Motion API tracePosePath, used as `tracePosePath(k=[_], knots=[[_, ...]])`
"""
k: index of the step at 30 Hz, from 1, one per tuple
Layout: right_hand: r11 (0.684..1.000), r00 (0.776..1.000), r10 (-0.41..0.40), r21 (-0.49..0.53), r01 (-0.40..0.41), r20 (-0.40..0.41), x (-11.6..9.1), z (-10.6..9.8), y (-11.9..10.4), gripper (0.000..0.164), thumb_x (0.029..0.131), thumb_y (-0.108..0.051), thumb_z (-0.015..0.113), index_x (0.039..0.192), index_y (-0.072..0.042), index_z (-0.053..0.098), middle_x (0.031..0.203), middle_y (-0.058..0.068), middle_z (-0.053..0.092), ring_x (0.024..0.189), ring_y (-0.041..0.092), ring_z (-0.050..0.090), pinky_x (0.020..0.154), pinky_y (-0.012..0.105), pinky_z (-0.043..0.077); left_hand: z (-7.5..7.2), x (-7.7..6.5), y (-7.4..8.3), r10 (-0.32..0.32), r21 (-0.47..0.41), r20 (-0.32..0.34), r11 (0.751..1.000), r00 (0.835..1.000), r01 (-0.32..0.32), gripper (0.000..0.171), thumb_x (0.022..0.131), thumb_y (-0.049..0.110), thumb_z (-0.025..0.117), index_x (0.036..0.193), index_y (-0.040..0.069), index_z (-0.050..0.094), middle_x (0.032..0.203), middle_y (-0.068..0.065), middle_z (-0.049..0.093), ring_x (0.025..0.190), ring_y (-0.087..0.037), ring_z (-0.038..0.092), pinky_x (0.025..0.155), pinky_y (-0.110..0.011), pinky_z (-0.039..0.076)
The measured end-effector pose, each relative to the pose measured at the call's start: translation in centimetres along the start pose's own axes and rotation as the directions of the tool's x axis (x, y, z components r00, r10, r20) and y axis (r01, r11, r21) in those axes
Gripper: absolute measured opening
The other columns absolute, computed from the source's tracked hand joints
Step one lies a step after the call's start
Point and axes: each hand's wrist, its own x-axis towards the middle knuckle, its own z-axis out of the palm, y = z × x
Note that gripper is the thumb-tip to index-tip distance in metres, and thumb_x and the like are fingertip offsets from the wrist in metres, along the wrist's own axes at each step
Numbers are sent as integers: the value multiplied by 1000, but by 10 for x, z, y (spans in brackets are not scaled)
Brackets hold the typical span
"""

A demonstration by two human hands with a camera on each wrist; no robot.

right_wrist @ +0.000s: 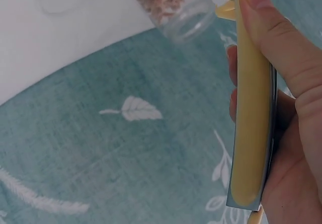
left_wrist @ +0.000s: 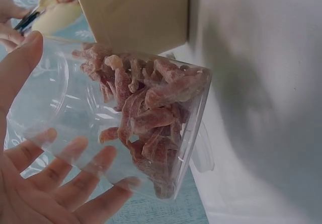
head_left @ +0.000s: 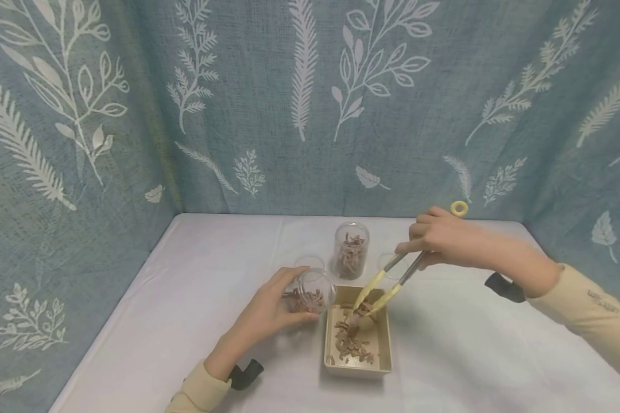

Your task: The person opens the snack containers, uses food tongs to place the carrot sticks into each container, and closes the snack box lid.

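My left hand (head_left: 263,315) grips a clear plastic jar (left_wrist: 146,113), tipped on its side with its mouth toward the beige bin (head_left: 359,371). Reddish-brown dried meat strips (left_wrist: 166,90) lie inside the jar, heaped toward its base. With my right hand (head_left: 439,238) I hold yellow-and-grey tongs (right_wrist: 251,108), thumb on one arm and fingers on the other side. The yellow tips reach down into the bin, around a piece of meat near its far half. More small brown pieces (head_left: 347,344) are scattered over the bin's floor.
Behind the bin a second clear jar (head_left: 351,258) stands upright, partly filled with similar strips. Thin clear round lids (head_left: 392,266) lie on the white-covered table (head_left: 465,338) on either side of it. A blue-green leaf-patterned curtain (head_left: 268,115) encloses the back and sides.
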Motion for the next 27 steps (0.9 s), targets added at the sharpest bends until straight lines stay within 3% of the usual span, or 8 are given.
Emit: tracePosePath(k=[6,15,27], knots=[[997,998,37,69,-35,-40,-5,-13,6,45,59,-28,81,103,-23,70,77,-8,57,72,12,50,66,29,35,1,-2,6,-4,24,3,1000,1000,4,87,63,43,81,138,20,43,132,-4,52,120,-24,51,100,-47,42],[990,992,68,128,-54,-106,0,-25,7,49,64,-23,80,111,-20,68,81,-6,60,74,11,51,68,30,35,3,-3,13,56,101,-60,994,997,-50,87,61,46,82,137,23,44,133,0,52,118,-22,53,95,-46,47],[996,993,49,74,-41,-104,24,-18,0,46,66,-29,77,110,-20,68,81,-3,61,74,14,51,69,32,37,6,-3,18,85,103,-113,992,990,-73,87,60,49,81,135,22,46,130,0,54,117,-21,53,95,-43,47]])
